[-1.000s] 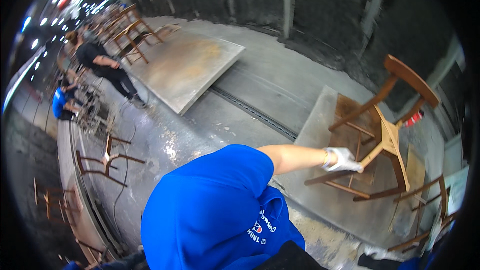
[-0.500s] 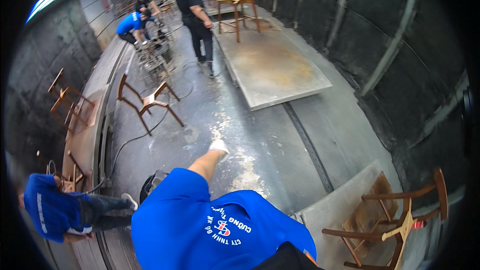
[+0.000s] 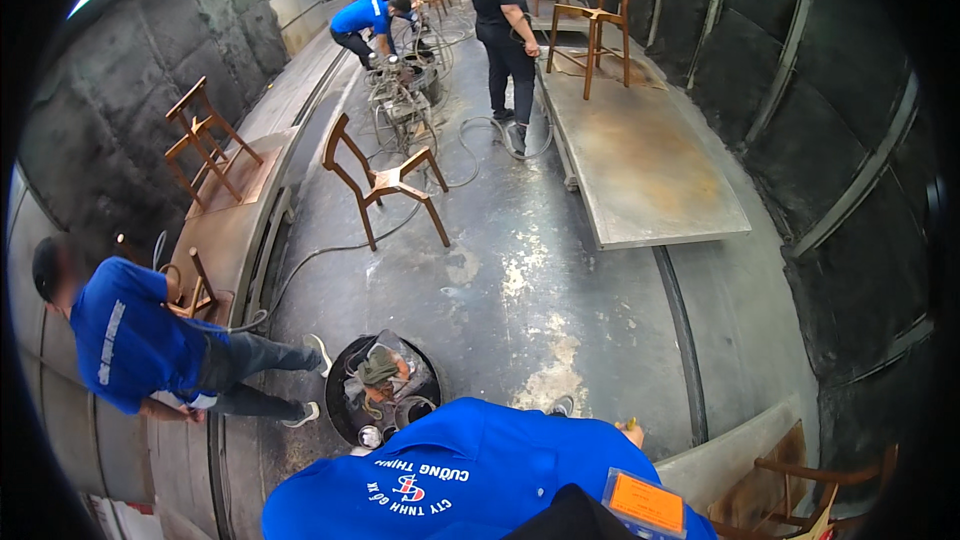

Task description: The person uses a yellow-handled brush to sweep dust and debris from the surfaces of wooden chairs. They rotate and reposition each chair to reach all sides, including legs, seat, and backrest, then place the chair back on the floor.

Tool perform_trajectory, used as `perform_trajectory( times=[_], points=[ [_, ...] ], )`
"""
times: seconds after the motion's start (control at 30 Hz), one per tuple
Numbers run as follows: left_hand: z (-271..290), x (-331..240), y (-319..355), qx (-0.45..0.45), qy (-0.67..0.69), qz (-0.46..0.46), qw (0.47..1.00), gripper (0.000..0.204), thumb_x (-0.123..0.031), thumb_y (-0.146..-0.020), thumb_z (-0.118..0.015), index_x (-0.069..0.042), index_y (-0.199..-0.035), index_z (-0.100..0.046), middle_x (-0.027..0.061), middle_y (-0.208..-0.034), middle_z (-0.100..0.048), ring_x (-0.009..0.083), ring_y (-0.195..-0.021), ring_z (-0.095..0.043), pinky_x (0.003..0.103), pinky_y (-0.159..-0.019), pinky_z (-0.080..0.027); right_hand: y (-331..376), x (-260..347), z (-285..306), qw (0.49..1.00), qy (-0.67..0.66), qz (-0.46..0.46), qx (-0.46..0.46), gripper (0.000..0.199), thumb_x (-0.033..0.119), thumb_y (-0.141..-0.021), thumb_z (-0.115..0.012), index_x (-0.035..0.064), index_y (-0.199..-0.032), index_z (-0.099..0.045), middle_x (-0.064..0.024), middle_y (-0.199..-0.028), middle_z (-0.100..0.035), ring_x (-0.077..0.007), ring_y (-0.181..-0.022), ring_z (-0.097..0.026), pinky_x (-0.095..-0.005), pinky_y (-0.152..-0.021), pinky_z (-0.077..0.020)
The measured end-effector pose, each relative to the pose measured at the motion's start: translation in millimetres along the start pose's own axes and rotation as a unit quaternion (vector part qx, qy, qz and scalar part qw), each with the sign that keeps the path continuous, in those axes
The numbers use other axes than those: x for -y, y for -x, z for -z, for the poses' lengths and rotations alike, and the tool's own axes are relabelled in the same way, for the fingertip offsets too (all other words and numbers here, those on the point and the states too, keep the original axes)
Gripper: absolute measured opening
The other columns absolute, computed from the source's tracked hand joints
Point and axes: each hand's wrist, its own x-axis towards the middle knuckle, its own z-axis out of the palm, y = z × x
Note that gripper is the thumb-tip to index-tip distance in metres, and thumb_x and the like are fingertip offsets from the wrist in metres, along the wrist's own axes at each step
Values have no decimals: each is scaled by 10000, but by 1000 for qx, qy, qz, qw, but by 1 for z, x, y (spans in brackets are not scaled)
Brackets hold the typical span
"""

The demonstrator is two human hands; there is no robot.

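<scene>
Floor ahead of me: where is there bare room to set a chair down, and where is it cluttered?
Free: the concrete floor between the wooden chair and the raised platform, whose near half is also bare. Crowded: the black bin near my shirt, the hoses and machine behind the chair, and the left ledge holding chair frames.

Wearer's shirt (image 3: pixel 470 475): bright blue, white lettering and a red-and-white emblem; orange tag (image 3: pixel 646 502) at its edge. Floor (image 3: pixel 520 280): grey concrete, pale blotches. Chair (image 3: pixel 385 180): reddish-brown wood; bucket (image 3: pixel 385 390): black; platform (image 3: pixel 640 155): rust-tan.
</scene>
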Motion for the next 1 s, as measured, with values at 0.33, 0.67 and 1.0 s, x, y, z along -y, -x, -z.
perform_trajectory(
  times=[0.33, 0.67, 1.0],
  points=[
    [8, -184, 4, -23, 147, -52, 987, 423, -356, -944, -646, -38, -1201, -752, 187, -1188, -758, 351, -1116, -719, 414, -967, -548, -50, 169, -3, 977, 153, 56, 139, 332, 295, -908, -717, 26, -1091, -783, -233, -1096, -767, -374, -1096, -739, -463, -917, -578],
    [117, -384, -17, -46, 93, -122, 987, 597, -480, -923, -682, -55, -1342, -697, 176, -1330, -712, 329, -1281, -654, 387, -1091, -497, -181, 304, -24, 972, 116, 161, 129, 266, 297, -901, -703, 105, -1058, -802, -190, -1030, -786, -337, -979, -774, -438, -864, -593],
    [48, -371, -25, -87, 125, 43, 987, 600, -546, -869, -648, -78, -1227, -763, 199, -1262, -726, 364, -1230, -674, 419, -1065, -509, -230, 338, 0, 941, 141, 203, 230, 249, 255, -876, -741, 39, -992, -787, -182, -902, -778, -278, -853, -776, -418, -744, -584]
  ],
)
